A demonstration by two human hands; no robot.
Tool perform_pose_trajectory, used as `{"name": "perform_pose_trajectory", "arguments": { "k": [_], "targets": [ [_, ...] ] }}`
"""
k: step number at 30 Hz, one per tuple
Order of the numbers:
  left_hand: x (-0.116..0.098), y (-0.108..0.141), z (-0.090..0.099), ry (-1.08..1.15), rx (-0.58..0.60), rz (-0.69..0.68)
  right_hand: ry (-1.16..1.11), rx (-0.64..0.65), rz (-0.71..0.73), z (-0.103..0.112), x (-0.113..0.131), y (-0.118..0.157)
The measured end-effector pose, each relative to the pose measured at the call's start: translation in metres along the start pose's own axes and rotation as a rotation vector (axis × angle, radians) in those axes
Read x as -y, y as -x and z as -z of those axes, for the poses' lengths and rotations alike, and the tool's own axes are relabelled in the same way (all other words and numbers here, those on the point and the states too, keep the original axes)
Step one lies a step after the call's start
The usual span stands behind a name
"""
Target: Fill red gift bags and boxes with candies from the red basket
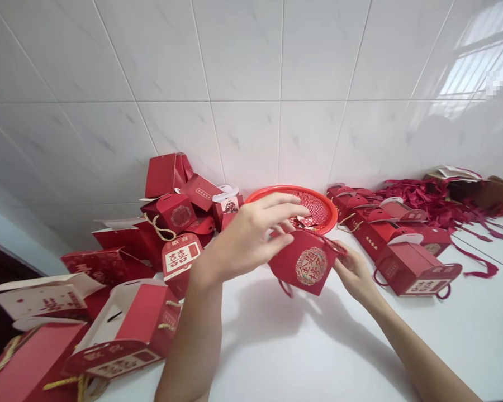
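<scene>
A small red gift box (309, 262) with a round gold Chinese-character emblem is held tilted above the white table. My right hand (354, 273) grips its right edge, where a dark red twisted cord (329, 241) runs along the top; some of these fingertips are hidden behind the box. My left hand (262, 237) hovers at the box's upper left with fingers apart and thumb stretched toward the top edge. Behind the box stands a red-orange plastic basket (333, 209), with small red and patterned packets (308, 221) inside.
Red gift boxes, some with open tops, crowd the left side, including one box (140, 321) with yellow cords. More boxes (417, 268) stand in rows at right, beside a heap of dark red ribbons (423, 201). A tiled wall (243, 139) closes off the back.
</scene>
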State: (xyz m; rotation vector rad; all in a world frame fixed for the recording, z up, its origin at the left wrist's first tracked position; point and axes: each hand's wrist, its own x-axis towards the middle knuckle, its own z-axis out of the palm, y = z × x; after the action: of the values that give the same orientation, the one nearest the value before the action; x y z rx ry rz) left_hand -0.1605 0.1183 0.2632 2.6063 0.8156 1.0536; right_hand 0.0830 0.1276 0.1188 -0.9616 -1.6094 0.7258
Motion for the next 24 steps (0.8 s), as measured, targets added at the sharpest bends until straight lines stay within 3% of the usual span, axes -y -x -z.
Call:
{"name": "perform_pose_trajectory", "arguments": {
  "k": [4, 8, 11, 15, 17, 21, 24],
  "targets": [
    [0.009, -0.01, -0.014, 0.005, 0.089, -0.042, 0.064, -0.022, -0.049, 0.002, -0.007, -0.002],
    [0.012, -0.016, -0.024, -0.003, 0.183, -0.058, 0.095, -0.096, -0.008, 0.001, -0.005, -0.004],
    [0.009, -0.019, -0.032, 0.017, 0.357, -0.055, 0.092, -0.084, 0.052, -0.003, 0.0, -0.004],
    [0.008, -0.019, -0.039, 0.009, 0.636, 0.071, 0.162, -0.082, 0.136, -0.007, 0.004, -0.002],
    [0.01, -0.018, -0.037, 0.007, 0.677, 0.104, 0.202, -0.075, 0.174, -0.007, 0.007, 0.0],
    [0.014, -0.017, -0.031, -0.01, 0.624, 0.123, 0.263, 0.076, 0.247, -0.007, 0.019, 0.003],
    [0.014, -0.017, -0.032, -0.014, 0.704, 0.17, 0.297, 0.248, 0.273, -0.011, 0.027, 0.004]
  ]
}}
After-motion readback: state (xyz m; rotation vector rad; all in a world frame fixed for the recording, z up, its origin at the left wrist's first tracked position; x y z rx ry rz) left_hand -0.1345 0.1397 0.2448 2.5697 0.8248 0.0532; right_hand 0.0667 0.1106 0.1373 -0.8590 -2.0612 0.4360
